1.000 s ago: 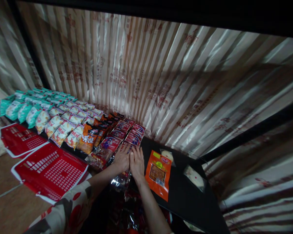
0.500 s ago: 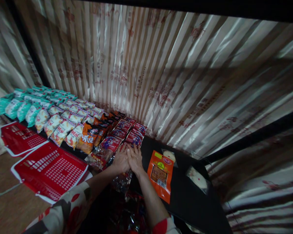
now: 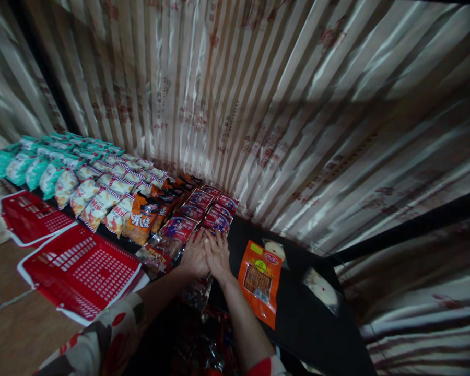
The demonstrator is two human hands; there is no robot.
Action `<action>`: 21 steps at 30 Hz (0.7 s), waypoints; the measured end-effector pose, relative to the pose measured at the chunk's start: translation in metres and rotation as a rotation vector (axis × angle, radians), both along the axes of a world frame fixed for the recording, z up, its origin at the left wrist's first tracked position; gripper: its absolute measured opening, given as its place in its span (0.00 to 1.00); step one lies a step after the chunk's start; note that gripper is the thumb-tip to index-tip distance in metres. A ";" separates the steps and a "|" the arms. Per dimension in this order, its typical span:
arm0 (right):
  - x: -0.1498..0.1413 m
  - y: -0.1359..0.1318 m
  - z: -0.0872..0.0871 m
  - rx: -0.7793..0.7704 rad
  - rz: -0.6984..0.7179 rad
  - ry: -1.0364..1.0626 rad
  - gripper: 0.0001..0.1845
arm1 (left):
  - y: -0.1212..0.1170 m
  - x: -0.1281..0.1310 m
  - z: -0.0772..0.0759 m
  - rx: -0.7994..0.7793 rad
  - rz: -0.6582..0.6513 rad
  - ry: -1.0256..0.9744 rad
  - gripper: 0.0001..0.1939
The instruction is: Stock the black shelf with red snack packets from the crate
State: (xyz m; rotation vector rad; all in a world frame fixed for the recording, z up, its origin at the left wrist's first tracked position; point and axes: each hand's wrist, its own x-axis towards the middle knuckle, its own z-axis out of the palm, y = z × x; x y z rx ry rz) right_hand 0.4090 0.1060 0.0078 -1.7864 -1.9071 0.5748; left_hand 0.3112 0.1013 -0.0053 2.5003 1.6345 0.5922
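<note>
My left hand (image 3: 195, 255) and my right hand (image 3: 218, 254) lie side by side, palms down and fingers stretched flat, on a shiny snack packet at the near end of a row of dark red packets (image 3: 215, 220) on a black shelf (image 3: 301, 324). What lies right under the palms is hidden. An orange packet (image 3: 258, 281) lies flat just right of my right hand. More shiny red packets (image 3: 203, 339) are heaped between my forearms below.
Rows of orange (image 3: 141, 222), white-and-red (image 3: 97, 206) and teal (image 3: 31, 169) snack bags run left along the shelf. Two red baskets (image 3: 82, 269) stand below them. Two clear packets with pale contents (image 3: 321, 287) lie at right. A striped curtain (image 3: 258, 104) backs the shelf.
Both hands have slid a little forward and left along the packet row, staying flat and together. The camera tilted slightly.
</note>
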 end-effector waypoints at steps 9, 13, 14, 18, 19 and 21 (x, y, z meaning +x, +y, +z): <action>-0.003 0.001 -0.001 -0.008 0.003 -0.013 0.24 | 0.001 0.000 -0.002 0.002 0.026 -0.006 0.26; -0.004 0.000 0.003 -0.022 -0.011 -0.052 0.24 | 0.001 0.000 -0.001 0.009 0.039 0.044 0.26; -0.005 -0.001 0.005 -0.029 -0.013 -0.062 0.24 | 0.001 0.000 -0.001 0.010 0.045 0.058 0.27; -0.006 -0.002 0.008 -0.053 -0.007 -0.084 0.24 | 0.000 0.000 -0.001 0.025 0.056 0.076 0.27; -0.006 -0.002 0.008 -0.055 -0.006 -0.083 0.24 | 0.000 0.000 -0.001 0.025 0.054 0.074 0.26; -0.006 -0.002 0.007 -0.058 -0.007 -0.077 0.24 | 0.000 0.000 -0.003 0.018 0.053 0.069 0.26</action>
